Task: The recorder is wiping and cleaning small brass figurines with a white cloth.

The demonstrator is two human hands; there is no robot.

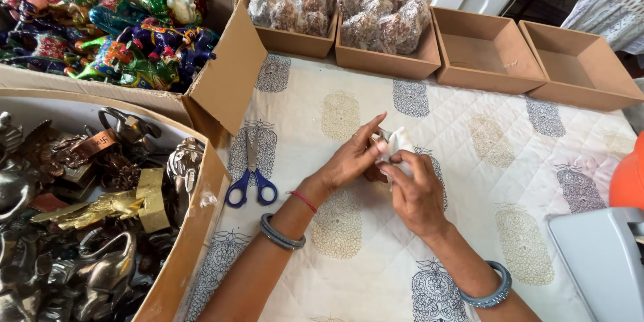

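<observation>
My left hand (pixel 350 159) and my right hand (pixel 414 191) meet over the middle of a quilted printed cloth (pixel 510 161). Together they pinch a small figurine wrapped in clear plastic (pixel 396 141), most of it hidden behind my fingers. The left thumb and forefinger press the wrap from the left, and the right fingers close on it from below. Each wrist wears a grey bangle, and the left one also has a red thread.
Blue-handled scissors (pixel 252 181) lie left of my hands. A cardboard box of metal figurines (pixel 80 215) and one of painted figurines (pixel 114 27) stand at the left. Two boxes of wrapped figurines (pixel 376 13) and two bare boxes (pixel 537 54) line the far edge. A grey device (pixel 597 261) sits bottom right.
</observation>
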